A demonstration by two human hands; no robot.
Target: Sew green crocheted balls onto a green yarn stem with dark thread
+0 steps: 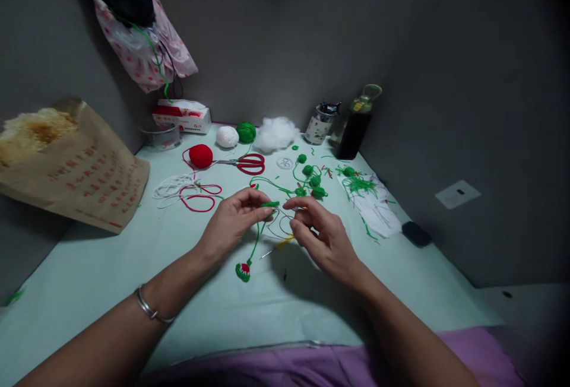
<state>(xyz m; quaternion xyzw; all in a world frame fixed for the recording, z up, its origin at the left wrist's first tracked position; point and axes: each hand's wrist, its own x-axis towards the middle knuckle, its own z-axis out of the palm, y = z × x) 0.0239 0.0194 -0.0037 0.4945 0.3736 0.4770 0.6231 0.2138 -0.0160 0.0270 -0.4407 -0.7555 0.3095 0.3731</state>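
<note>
My left hand (238, 218) pinches a small green crocheted piece (269, 204) between thumb and fingertips. Close on its right, my right hand (323, 238) has curled fingers, with the index fingertip near that piece; whatever is between them is too small to make out. Thin dark thread (281, 234) loops beneath both hands. A crochet hook with a yellow handle (285, 241) lies under the right fingers. Below the left hand, a green cord (255, 246) runs to a red, white and green crocheted piece (243, 272) on the table.
Red-handled scissors (250, 164), a red yarn ball (200, 156), white stuffing (276, 133) and green crocheted balls (315, 181) lie beyond my hands. A paper food bag (89, 179) stands left. Yarn scraps (360, 185), a dark bottle (356, 129) and a pen cup (319, 124) are right.
</note>
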